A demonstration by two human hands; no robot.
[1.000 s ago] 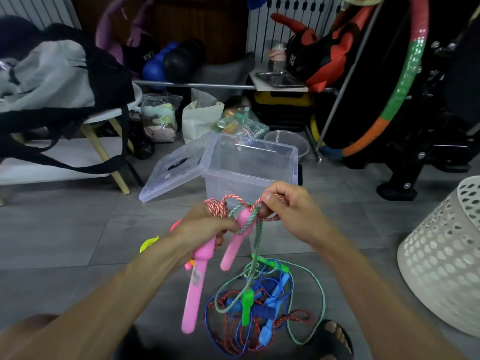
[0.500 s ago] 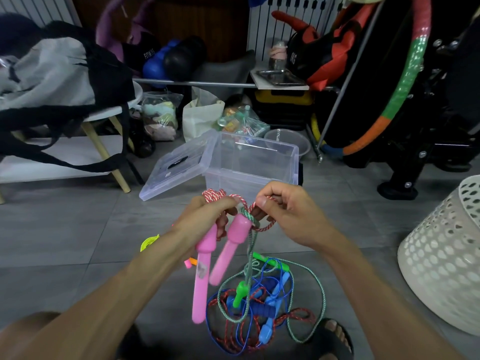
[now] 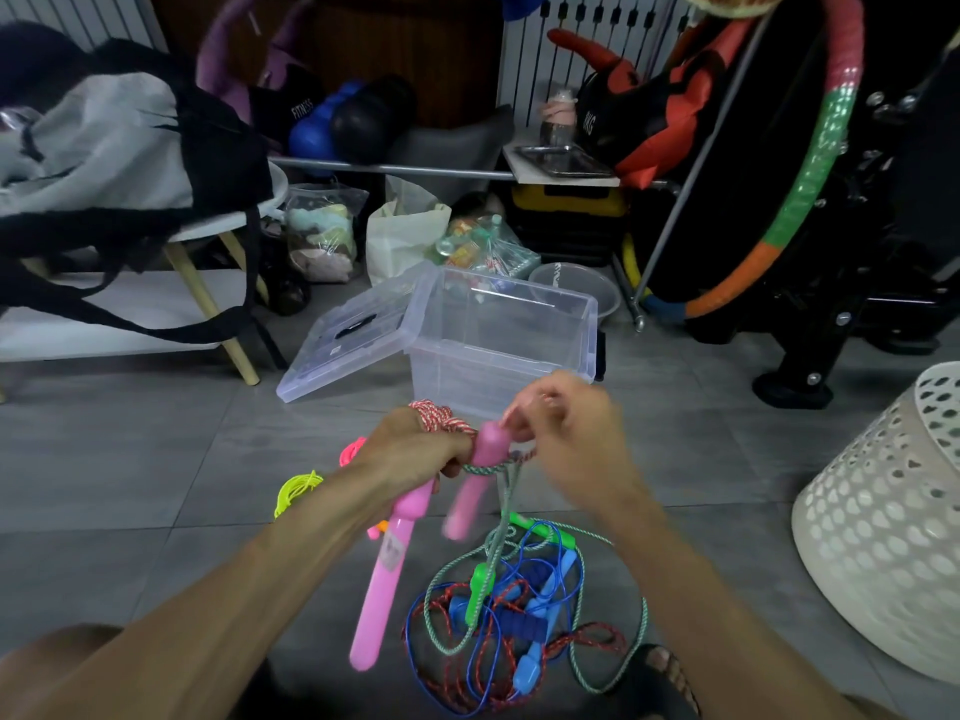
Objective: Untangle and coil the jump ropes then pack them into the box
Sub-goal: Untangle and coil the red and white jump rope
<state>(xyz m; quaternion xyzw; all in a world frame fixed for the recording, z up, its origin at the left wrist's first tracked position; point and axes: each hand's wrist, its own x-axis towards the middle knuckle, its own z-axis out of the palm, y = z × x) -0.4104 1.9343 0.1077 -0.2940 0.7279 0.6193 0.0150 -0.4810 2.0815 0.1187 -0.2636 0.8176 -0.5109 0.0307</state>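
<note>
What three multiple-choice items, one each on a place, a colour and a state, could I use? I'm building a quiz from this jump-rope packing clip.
1. Where does the tangled pile of ropes lie?
A. on the floor in front of the person
B. inside the clear box
C. in the white basket

2. What colour are the two handles held up?
A. green
B. pink
C. blue

3. What state is the clear box in?
A. lid shut
B. tipped over
C. open, lid leaning beside it

Key: 1 A, the tangled pile of ropes rests on the floor tiles. 2 B, the left hand grips a pink handle, and a second pink handle hangs by the right hand. 3 C, the clear box stands open with its lid propped at its side.
</note>
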